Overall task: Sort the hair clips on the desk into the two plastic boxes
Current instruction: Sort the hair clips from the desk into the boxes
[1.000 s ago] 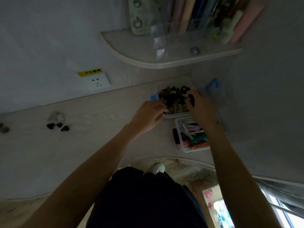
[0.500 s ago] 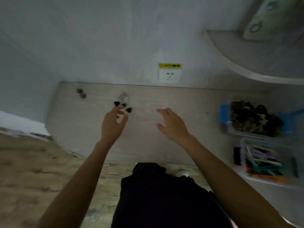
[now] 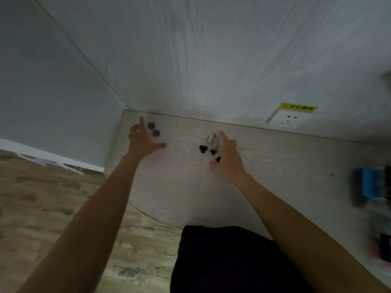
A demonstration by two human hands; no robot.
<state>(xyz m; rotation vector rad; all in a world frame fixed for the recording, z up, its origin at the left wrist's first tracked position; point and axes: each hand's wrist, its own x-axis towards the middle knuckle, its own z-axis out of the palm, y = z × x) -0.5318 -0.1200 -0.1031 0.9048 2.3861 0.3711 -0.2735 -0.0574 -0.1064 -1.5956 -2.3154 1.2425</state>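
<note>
At the bottom centre of the frame sits dark clothing [image 3: 222, 261], with both bare forearms reaching up from the lower corners across the pale wood desk [image 3: 179, 187]. Mid-frame, the right hand [image 3: 229, 159] is spread with straight fingers, holding nothing, just right of three small black hair clips [image 3: 202, 149] and a silvery clip [image 3: 213, 141]; the nearest black clip seems to touch its palm edge. Left of centre, the left hand [image 3: 140, 141] is also spread wide, thumb out to the right, fingers beside two grey hair clips [image 3: 153, 129] near the desk's far corner. At the right edge, blurred, is a plastic box with a blue latch [image 3: 373, 185]. On the back panel, upper right, a white wall socket [image 3: 289, 119] carries a yellow label
</note>
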